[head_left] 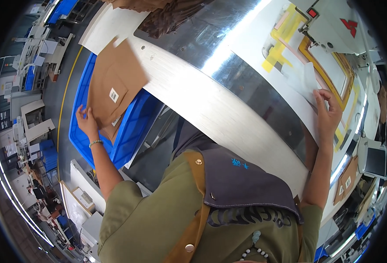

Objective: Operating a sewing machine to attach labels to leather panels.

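Note:
A brown fabric piece [119,72] with a pocket shape and a small white label lies slanted over a blue plastic bin [80,136], its far end slightly blurred. My left hand [87,122] is at the piece's near left edge, fingers apart; whether they touch the cloth is hard to tell. Under that piece, more labelled brown fabric [110,130] shows in the bin. On the right, my right hand [329,109] pinches the edge of a thin, translucent white sheet [305,81], which lifts up beside a yellow-edged frame [346,94] on a white template.
A white machine head [338,24], apparently a sewing machine, stands over the template at far right. Between my hands runs a metal worktable [189,87]. Dark brown fabric [171,19] is heaped at its far side. More labelled brown pieces [346,179] lie at right.

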Demonstrator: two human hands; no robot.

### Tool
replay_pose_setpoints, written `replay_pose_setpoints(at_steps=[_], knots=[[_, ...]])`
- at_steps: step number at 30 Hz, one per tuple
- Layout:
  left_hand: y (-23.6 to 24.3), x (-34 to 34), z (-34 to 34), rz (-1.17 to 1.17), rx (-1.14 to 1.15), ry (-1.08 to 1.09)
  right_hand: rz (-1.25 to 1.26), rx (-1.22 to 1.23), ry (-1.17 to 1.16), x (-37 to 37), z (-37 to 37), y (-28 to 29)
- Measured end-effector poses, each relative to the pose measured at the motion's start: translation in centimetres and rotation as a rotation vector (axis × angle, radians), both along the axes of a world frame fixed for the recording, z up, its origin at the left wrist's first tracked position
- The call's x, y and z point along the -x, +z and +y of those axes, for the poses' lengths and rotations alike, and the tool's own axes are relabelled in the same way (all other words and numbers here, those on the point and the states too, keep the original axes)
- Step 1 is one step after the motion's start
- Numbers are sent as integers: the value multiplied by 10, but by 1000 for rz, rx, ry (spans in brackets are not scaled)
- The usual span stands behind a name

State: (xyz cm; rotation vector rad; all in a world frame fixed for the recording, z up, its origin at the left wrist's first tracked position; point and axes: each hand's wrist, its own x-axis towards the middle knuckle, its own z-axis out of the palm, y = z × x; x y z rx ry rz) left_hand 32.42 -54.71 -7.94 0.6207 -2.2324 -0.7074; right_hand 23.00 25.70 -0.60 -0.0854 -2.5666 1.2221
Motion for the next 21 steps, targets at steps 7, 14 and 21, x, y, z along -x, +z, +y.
replay_pose_setpoints(at_steps=[7,14,21], knots=[[-65,-104,-70,-541,246,400,121,-12,82,4,9,0],[-24,6,-59,-51,546,357,-32,333,109,19,7,35],[117,219,272,349,-84,-592,-210,263,44,39,44,49]])
